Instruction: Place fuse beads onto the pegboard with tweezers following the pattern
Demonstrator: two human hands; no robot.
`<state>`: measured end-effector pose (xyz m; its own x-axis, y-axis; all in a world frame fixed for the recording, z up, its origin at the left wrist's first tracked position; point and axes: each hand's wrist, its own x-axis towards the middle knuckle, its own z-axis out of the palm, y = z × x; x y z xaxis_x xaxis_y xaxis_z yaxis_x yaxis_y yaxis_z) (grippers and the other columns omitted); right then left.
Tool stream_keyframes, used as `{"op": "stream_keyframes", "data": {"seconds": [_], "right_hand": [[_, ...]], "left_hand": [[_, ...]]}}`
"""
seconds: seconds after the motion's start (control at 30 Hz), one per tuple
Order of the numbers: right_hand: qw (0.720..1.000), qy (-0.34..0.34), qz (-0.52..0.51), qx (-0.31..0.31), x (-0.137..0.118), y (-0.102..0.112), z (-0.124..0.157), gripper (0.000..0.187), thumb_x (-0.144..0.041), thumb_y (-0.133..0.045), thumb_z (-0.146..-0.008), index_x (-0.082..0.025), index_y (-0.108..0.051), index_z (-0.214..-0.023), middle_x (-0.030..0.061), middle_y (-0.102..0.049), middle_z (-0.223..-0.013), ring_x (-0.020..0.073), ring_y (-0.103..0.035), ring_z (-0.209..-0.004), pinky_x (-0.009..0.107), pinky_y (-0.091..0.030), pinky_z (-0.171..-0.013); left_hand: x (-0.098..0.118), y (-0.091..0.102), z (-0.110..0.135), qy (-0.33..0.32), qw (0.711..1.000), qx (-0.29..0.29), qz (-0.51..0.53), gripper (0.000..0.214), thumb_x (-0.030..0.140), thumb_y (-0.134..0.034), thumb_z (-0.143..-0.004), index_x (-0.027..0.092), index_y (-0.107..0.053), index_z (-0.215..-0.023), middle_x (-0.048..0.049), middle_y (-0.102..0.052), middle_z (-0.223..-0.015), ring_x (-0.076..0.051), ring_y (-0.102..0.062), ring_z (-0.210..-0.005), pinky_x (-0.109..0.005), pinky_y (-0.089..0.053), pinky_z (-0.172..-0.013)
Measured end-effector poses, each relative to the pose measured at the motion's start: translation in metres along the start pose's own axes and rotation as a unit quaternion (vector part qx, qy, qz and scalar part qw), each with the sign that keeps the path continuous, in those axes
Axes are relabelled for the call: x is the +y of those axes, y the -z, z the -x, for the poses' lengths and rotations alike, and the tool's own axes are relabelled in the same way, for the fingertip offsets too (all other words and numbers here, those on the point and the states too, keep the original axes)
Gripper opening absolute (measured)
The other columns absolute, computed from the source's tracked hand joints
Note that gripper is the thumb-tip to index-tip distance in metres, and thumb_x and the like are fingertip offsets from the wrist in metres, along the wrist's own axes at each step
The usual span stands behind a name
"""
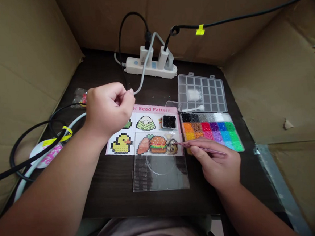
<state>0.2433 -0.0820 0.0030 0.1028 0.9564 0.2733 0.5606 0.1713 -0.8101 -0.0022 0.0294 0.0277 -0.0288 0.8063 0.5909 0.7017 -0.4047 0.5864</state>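
Observation:
My left hand (109,105) is raised over the pattern sheet's upper left, its fingers closed on a whitish cable (144,75) that meets the fingertips; the inside of the fist is hidden. My right hand (218,160) grips pink tweezers (207,149), which point left. Their tips are at a dark, ring-like figure (172,146) at the right of the clear pegboard (161,179). This board overlaps the lower part of the bead pattern sheet (120,126), where a carrot and a burger (158,144) show. A small tray of black beads (169,121) rests on the sheet.
At right lies a bead box (211,128) with coloured compartments, its lid (201,92) open behind. A power strip (150,67) with plugs and cables stands at the back. Left are black cables (15,152), a pink-bead dish (47,155) and a small bag (79,98). Cardboard walls surround the table.

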Motion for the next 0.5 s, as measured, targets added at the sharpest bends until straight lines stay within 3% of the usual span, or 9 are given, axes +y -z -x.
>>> {"op": "stream_keyframes", "data": {"seconds": [0.17,0.5], "right_hand": [[1.0,0.0,0.017,0.013,-0.0003,0.001,0.0004,0.007,-0.022,-0.067,-0.077,-0.026,-0.073,-0.08,0.0005,-0.073,-0.079,0.0169,-0.069,-0.072,0.03,-0.058,-0.069],[0.999,0.025,0.02,0.023,-0.0032,-0.0015,0.0006,0.009,-0.022,-0.066,-0.078,-0.029,-0.072,-0.08,-0.0015,-0.072,-0.08,0.0171,-0.068,-0.073,0.03,-0.058,-0.068]], "left_hand": [[0.0001,0.0013,0.0007,0.004,1.0,-0.013,-0.006,0.043,0.025,-0.056,-0.077,0.019,-0.028,-0.044,0.0029,-0.023,-0.043,-0.008,-0.024,-0.043,-0.031,-0.02,-0.044],[-0.0022,-0.0016,0.0017,0.003,0.999,-0.024,-0.024,0.042,0.032,-0.055,-0.081,0.019,-0.032,-0.048,0.0022,-0.032,-0.043,-0.01,-0.036,-0.048,-0.028,-0.025,-0.045]]}}
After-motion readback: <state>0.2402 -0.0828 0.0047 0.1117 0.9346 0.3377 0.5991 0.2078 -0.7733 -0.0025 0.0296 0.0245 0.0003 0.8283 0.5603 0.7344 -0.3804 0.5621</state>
